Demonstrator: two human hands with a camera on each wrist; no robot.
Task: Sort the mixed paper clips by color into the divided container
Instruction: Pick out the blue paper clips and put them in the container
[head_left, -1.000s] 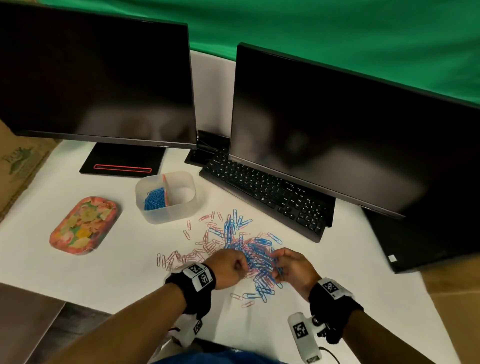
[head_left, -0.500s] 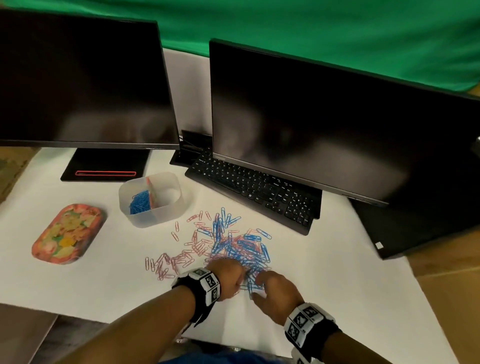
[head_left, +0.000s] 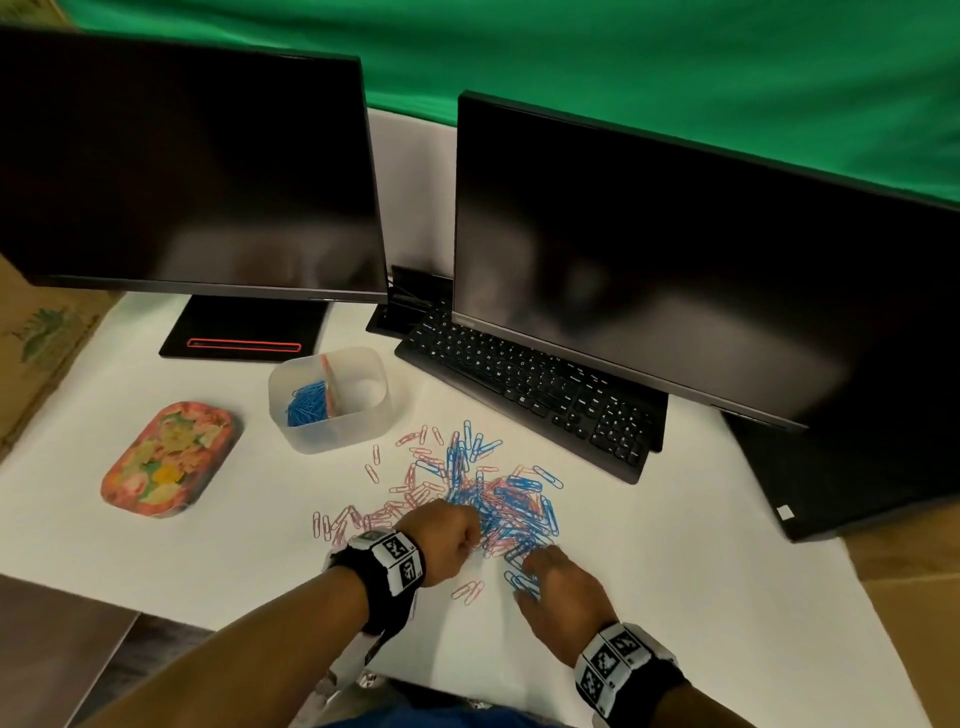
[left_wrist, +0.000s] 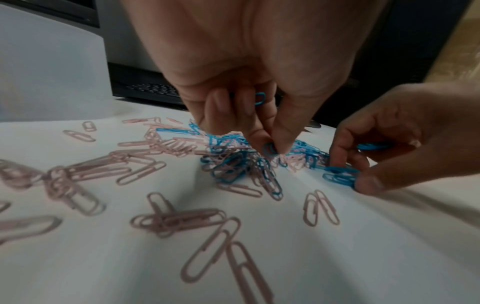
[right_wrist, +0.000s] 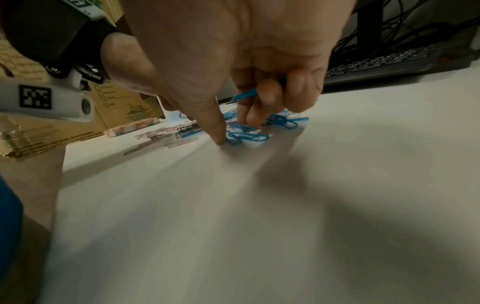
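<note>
A mixed pile of blue and pink paper clips (head_left: 498, 499) lies on the white table. The divided translucent container (head_left: 363, 431) stands behind it to the left, with blue clips (head_left: 306, 402) in its left compartment. My left hand (head_left: 452, 535) is curled at the pile's left edge, pinching a blue clip (left_wrist: 270, 149) between thumb and finger, with another blue clip (left_wrist: 259, 98) tucked in its fingers. My right hand (head_left: 550, 582) is at the pile's near edge, holding blue clips (right_wrist: 244, 94) in its curled fingers while its thumb touches loose blue clips (right_wrist: 246, 136).
Two dark monitors (head_left: 675, 249) and a black keyboard (head_left: 530, 384) stand behind the pile. A floral tray (head_left: 171, 457) lies left of the container. Loose pink clips (head_left: 353, 519) spread to the left. A cardboard box (right_wrist: 78, 123) sits off the table's left edge.
My right hand has slid back from the pile's right side to its near edge. The left hand stays curled at the pile's left edge. The head view has shifted.
</note>
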